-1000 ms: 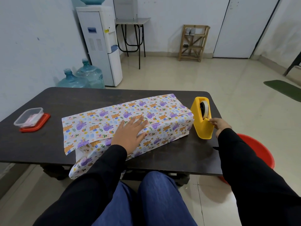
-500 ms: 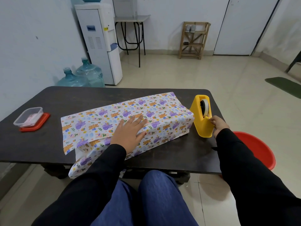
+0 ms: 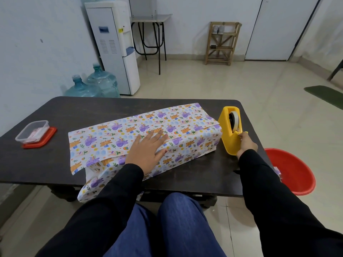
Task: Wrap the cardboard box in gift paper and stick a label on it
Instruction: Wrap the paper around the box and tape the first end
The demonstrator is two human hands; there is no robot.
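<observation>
Viewing the head camera feed, I log the following conditions. The cardboard box is hidden under the gift paper (image 3: 104,138), and the wrapped package lies at the middle of the dark table (image 3: 111,110). Its long axis runs from near left to far right. The paper is white with purple and orange animal figures. At the left end the paper extends past the package as an open sleeve, and its lower flap hangs over the near table edge.

The left hand (image 3: 146,153) lies flat, palm down, on top of the package. Its fingers are straight and slightly spread. They press on the overlapping paper edge, which runs along the top face under the fingertips.

The right hand (image 3: 247,143) is at the near side of the yellow tape dispenser (image 3: 229,145). The dispenser stands upright on the table, just beside the right end of the paper. The fingers are curled at its upper near edge, below the tape roll (image 3: 234,119). I cannot tell whether they pinch the tape end or only the yellow body.

Other items:
- A clear plastic container (image 3: 32,130) sits on a red lid (image 3: 41,140) near the left table edge, well apart from the package.
- A red basin (image 3: 295,169) stands on the floor to the right of the table.
- A water dispenser (image 3: 113,45) and two blue bottles (image 3: 92,86) stand by the far left wall
</observation>
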